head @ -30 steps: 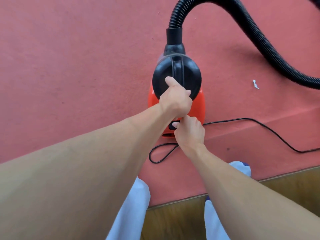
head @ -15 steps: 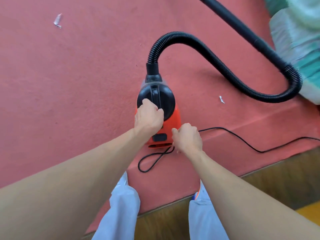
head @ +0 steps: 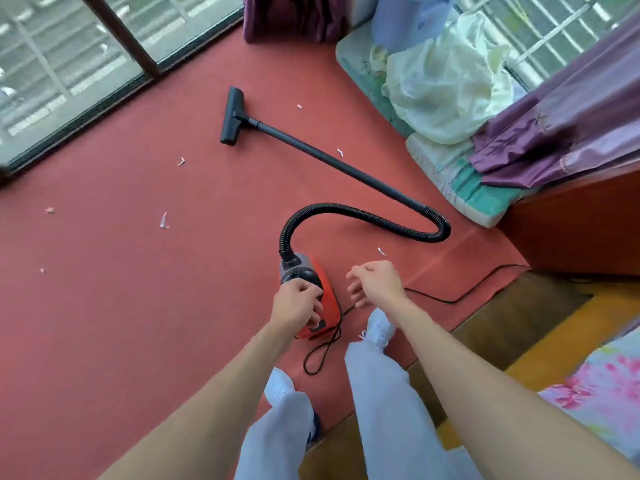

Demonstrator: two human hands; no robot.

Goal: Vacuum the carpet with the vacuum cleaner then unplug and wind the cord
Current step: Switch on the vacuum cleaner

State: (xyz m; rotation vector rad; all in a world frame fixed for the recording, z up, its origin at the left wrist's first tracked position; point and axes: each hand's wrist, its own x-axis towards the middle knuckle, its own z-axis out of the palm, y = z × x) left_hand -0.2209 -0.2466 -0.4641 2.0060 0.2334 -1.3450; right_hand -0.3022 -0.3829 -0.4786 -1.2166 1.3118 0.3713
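A small orange and black vacuum cleaner [head: 323,289] stands on the red carpet [head: 138,306] in front of my feet. My left hand [head: 298,306] grips its black top handle. My right hand [head: 375,282] hovers just right of the body, fingers loosely apart, holding nothing. A ribbed black hose [head: 363,216] arcs from the body to a straight wand [head: 329,157] lying on the carpet, ending in the floor nozzle [head: 232,116]. The black cord [head: 450,299] loops behind the vacuum and runs right towards the wooden cabinet.
Several white paper scraps [head: 163,221] lie scattered on the carpet. Sliding glass doors [head: 69,64] bound the far left. A mattress with bagged bedding [head: 446,84] and purple curtains [head: 571,126] fill the right. A wooden cabinet [head: 581,230] and wood floor [head: 502,323] lie at right.
My view has lifted and pulled back, showing the whole room. My right hand has left the rear of the vacuum and opened. My left hand stays on the handle.
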